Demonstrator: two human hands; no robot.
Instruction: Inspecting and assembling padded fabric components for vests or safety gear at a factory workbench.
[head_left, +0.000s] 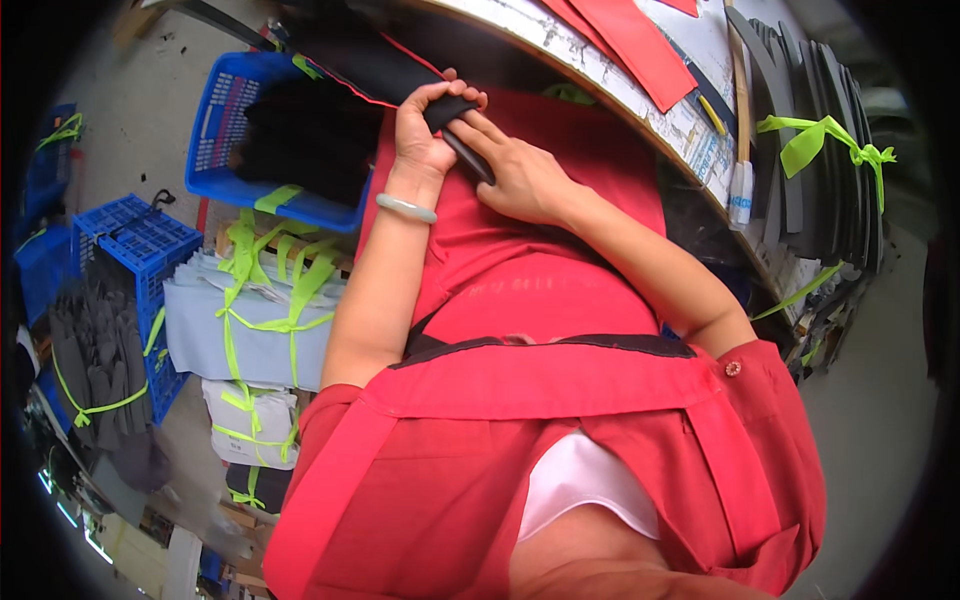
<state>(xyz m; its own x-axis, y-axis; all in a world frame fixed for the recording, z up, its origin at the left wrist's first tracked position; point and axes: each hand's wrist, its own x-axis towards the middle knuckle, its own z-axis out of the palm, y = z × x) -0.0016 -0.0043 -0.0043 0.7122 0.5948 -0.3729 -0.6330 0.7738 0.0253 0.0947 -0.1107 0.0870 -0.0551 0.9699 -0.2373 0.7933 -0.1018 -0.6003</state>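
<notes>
In front of my red apron, my left hand point(428, 125) is closed round the end of a black cloth piece point(400, 75) with a red edge. The cloth stretches from there toward the upper left. My right hand point(520, 175) presses against it from the right, its fingertips meeting those of the left. Between its fingers and thumb lies a slim dark strip point(468, 157) that runs down from the cloth; whether it is a folded part of the cloth or a separate thing I cannot tell. A pale bangle point(406, 208) circles my left wrist.
A blue crate point(215, 170) holding dark cloth stands left of my hands. Below it are tied light-blue bundles point(210, 325). At the upper right, a worktable point(600, 75) carries red pieces point(640, 60). Grey sheets point(810, 130) tied with green ribbon stand at its right end.
</notes>
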